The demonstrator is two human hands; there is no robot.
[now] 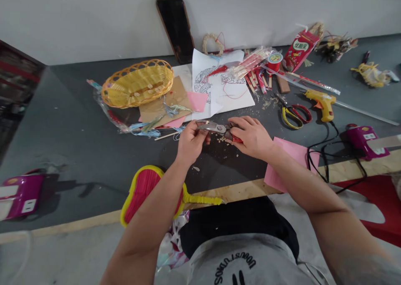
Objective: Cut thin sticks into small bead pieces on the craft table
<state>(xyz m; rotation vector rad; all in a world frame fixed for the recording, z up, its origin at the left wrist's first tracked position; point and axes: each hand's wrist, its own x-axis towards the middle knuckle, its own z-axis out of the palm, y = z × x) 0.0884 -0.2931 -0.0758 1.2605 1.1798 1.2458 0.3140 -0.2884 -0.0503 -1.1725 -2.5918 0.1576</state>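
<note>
My right hand [250, 135] is closed round the red handles of a pair of shears [219, 128], whose metal blades point left. The blades reach my left hand [191, 142], which is closed with fingertips pinched close to them. A small pale piece [207, 122] shows at the blades by those fingertips; its kind is too small to tell. Little pale cut bits [223, 139] lie scattered on the dark table under the shears. Below my left forearm is a red and yellow fan-shaped piece [144, 184] with a yellow handle.
A yellow woven basket [138, 84] sits back left near tassels [150, 128]. Behind my hands lies a printed drawing [203, 80]. Scissors [296, 115], a yellow glue gun [321, 103] and its black cable are at right. A phone [176, 28] leans on the wall.
</note>
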